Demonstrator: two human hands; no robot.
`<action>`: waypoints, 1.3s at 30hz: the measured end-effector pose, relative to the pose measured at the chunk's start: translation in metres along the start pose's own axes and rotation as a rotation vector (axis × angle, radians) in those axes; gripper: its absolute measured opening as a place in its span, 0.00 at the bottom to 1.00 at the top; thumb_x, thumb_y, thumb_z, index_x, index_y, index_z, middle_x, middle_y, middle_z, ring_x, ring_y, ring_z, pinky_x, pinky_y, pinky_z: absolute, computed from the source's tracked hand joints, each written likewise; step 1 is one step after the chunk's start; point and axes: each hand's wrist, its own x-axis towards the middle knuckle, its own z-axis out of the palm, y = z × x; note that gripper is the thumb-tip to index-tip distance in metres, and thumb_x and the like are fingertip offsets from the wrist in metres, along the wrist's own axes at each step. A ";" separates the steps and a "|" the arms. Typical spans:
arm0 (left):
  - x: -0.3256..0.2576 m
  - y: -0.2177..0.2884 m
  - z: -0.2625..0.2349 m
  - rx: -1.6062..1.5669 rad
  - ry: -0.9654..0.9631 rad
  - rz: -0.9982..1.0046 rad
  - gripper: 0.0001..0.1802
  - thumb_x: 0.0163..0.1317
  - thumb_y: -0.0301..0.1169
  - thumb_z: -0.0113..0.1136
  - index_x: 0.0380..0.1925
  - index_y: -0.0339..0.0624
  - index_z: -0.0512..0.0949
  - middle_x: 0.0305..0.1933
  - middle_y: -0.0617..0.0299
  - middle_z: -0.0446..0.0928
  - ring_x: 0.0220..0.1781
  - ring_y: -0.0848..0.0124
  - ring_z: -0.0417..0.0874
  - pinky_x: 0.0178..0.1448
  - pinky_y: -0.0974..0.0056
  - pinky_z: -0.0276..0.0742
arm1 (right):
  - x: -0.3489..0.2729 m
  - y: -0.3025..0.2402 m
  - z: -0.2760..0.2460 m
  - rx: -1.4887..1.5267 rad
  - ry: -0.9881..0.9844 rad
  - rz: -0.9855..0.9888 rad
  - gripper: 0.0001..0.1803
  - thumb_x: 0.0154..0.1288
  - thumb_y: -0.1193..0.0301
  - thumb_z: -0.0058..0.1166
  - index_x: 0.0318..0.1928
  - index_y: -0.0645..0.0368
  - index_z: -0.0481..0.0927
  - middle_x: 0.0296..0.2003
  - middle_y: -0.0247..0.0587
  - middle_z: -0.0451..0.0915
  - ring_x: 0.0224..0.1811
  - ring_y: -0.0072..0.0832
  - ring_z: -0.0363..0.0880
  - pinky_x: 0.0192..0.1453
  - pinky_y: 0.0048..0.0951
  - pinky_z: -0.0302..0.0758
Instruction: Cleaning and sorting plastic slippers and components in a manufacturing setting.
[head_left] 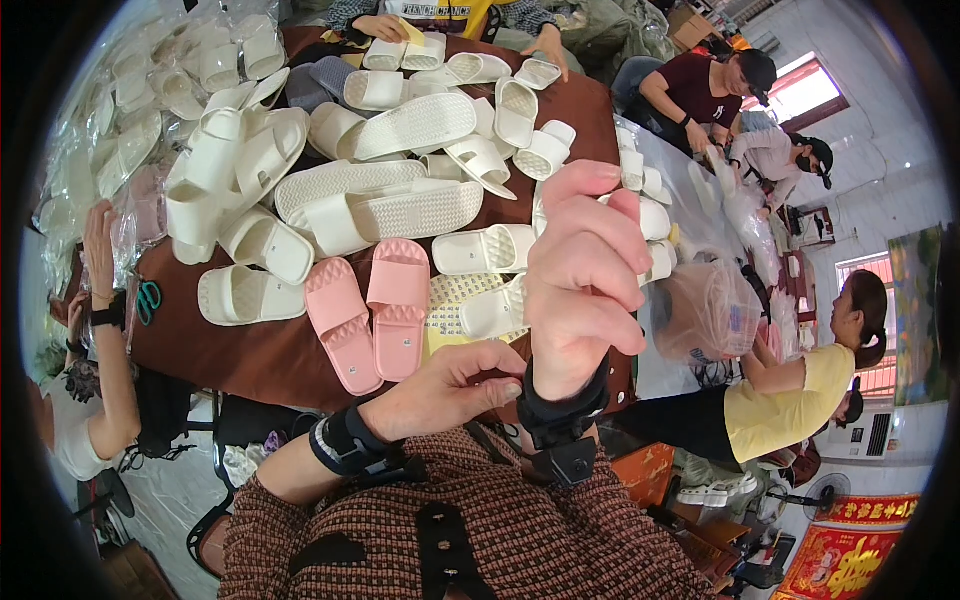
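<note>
L hand [440, 394] is in a narrow pinch right by the R wrist strap [565, 425], lower centre of frame; can't tell if it's got hold of anything tbh. R hand [585, 285] is loosely curled, nothing visible in it. Risk imo: dropping that one carelessly could knock the white slides [455, 256] or crease the sticker sheet [455, 290]. It's blocking some slides too; bags [130, 90] upper left get cut off.
</note>
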 end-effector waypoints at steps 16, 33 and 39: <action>-0.003 0.001 0.003 0.011 0.010 -0.020 0.07 0.64 0.29 0.56 0.35 0.38 0.70 0.32 0.70 0.68 0.35 0.81 0.66 0.40 0.74 0.68 | -0.002 -0.003 0.014 0.020 -0.058 -0.073 0.16 0.68 0.69 0.39 0.52 0.66 0.61 0.23 0.43 0.68 0.18 0.28 0.64 0.11 0.29 0.65; -0.003 0.000 0.002 0.132 0.026 -0.012 0.08 0.65 0.32 0.55 0.34 0.38 0.70 0.30 0.70 0.68 0.33 0.81 0.66 0.39 0.74 0.67 | -0.007 -0.024 0.003 -0.210 0.019 -0.149 0.18 0.71 0.67 0.38 0.53 0.69 0.65 0.24 0.39 0.65 0.21 0.23 0.64 0.10 0.22 0.67; -0.002 -0.015 -0.011 0.137 0.068 -0.040 0.07 0.66 0.30 0.53 0.39 0.38 0.71 0.33 0.68 0.71 0.33 0.81 0.71 0.40 0.75 0.71 | -0.010 -0.037 -0.016 -0.024 0.137 -0.277 0.17 0.69 0.67 0.39 0.48 0.70 0.64 0.21 0.38 0.65 0.19 0.26 0.64 0.10 0.25 0.69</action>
